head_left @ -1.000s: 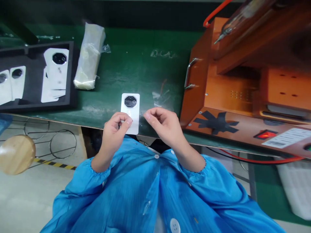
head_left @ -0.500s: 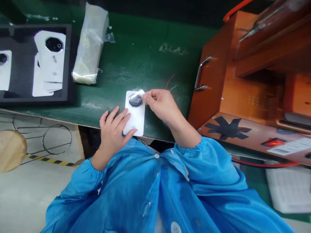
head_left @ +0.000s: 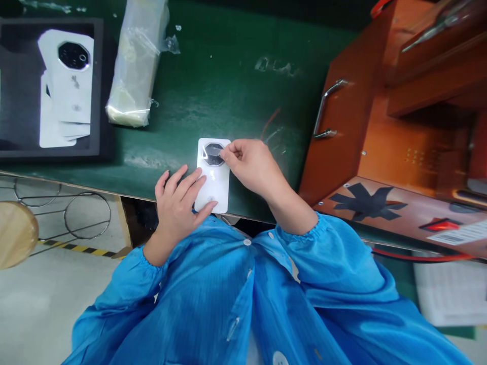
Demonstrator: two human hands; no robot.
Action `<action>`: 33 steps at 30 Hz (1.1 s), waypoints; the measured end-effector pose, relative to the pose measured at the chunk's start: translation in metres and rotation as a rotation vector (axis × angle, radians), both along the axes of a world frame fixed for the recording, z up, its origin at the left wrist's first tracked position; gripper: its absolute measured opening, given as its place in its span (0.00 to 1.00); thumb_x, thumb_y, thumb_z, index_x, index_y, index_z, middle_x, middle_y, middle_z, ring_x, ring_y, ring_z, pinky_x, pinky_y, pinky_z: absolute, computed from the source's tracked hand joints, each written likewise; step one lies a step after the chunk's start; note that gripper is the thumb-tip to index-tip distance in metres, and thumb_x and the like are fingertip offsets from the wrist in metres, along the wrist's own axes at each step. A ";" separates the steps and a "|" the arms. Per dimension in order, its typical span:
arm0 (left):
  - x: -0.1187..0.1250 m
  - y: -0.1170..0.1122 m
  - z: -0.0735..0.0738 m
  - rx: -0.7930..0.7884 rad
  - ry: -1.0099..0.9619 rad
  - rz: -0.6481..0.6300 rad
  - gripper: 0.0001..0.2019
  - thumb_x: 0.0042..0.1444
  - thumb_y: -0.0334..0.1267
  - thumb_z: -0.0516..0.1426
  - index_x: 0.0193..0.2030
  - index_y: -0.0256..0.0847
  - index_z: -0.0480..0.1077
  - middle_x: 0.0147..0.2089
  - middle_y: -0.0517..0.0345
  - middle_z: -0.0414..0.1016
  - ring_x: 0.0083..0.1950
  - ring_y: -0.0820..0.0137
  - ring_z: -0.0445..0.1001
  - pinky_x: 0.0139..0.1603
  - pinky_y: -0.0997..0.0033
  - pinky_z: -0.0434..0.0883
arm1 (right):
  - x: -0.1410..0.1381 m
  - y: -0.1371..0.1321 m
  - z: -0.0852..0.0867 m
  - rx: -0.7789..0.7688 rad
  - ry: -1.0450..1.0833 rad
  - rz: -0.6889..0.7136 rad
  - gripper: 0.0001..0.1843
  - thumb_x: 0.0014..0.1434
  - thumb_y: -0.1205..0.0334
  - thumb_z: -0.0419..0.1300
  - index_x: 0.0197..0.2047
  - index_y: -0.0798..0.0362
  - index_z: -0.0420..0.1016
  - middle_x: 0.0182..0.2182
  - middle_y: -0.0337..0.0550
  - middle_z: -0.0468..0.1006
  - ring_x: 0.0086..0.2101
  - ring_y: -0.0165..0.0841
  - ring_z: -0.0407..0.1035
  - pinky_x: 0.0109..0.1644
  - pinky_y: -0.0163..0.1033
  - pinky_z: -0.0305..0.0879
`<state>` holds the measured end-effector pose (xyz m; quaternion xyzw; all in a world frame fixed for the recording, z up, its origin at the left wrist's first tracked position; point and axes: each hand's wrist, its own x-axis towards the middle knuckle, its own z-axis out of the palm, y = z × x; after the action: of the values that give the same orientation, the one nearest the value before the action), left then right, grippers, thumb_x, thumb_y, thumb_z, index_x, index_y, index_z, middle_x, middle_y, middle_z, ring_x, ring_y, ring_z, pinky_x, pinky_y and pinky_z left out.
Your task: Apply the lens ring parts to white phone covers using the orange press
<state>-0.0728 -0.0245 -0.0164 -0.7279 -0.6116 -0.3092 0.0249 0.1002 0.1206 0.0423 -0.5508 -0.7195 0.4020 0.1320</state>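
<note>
A white phone back cover (head_left: 213, 190) with a dark octagonal camera window (head_left: 213, 159) lies on the green bench in front of me. My left hand (head_left: 178, 203) is open, fingers spread, its fingertips and thumb resting on the cover's left side and lower part. At the camera window my right hand (head_left: 247, 162) is closed in a pinch on a small piece of clear film (head_left: 215, 151). The film lies over the upper part of the window; how much of it touches the window I cannot tell.
A black tray (head_left: 97, 91) with several white back covers (head_left: 72, 76) stands at the left. Beside it lies a plastic-wrapped block (head_left: 133, 71). An orange machine (head_left: 353, 116) with a metal handle stands on the right. A round stool (head_left: 17, 233) is at lower left.
My right hand has drawn the clear film down from the cover's top edge onto the camera window. The left hand stays on the cover. The whole view has shifted slightly.
</note>
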 end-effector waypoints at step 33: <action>0.000 0.000 0.005 -0.088 -0.004 0.024 0.25 0.63 0.55 0.66 0.64 0.51 0.77 0.66 0.53 0.82 0.72 0.47 0.75 0.76 0.42 0.59 | -0.007 -0.001 -0.006 0.129 -0.092 -0.012 0.10 0.65 0.65 0.61 0.30 0.51 0.79 0.29 0.44 0.81 0.31 0.36 0.72 0.41 0.42 0.65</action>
<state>-0.0733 -0.0248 -0.0116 -0.7204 -0.6332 -0.2830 -0.0045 0.0935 0.1201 0.0367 -0.5635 -0.7458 0.3282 0.1362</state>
